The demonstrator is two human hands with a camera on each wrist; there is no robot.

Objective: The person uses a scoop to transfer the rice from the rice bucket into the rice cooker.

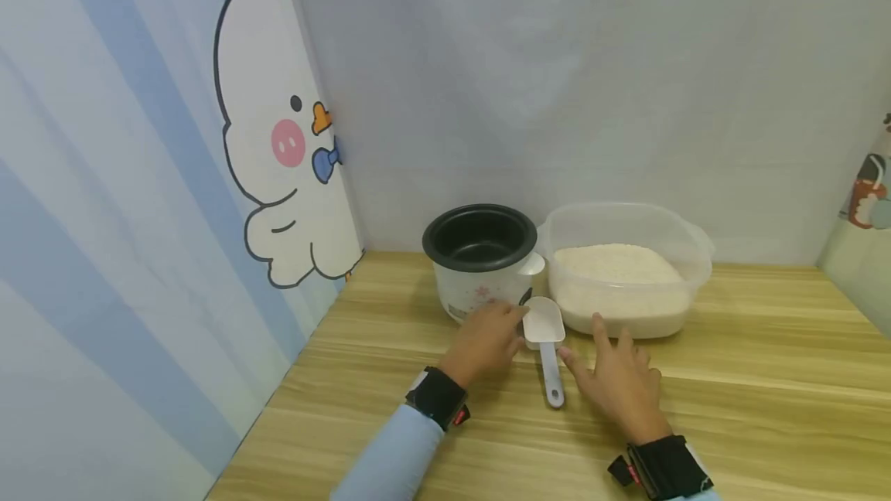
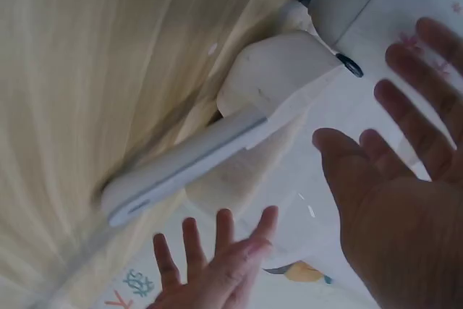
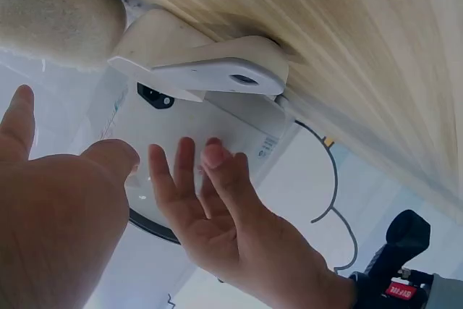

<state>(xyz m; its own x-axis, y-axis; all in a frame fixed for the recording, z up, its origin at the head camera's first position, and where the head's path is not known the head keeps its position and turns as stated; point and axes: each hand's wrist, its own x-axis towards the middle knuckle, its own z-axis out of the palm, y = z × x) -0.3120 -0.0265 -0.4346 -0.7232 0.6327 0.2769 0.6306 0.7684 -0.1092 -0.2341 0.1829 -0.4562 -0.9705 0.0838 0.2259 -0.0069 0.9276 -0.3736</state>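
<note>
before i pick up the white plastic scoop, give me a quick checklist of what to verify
1. White plastic scoop lies flat on the wooden table, handle toward the person: ok
2. Left hand free, fingers straight: ok
3. Right hand free, beside the handle: ok
4. Black-lined white rice cooker pot uncovered and empty: ok
5. Clear plastic tub of white rice uncovered: ok
6. Scoop bowl clean: cannot tell
</note>
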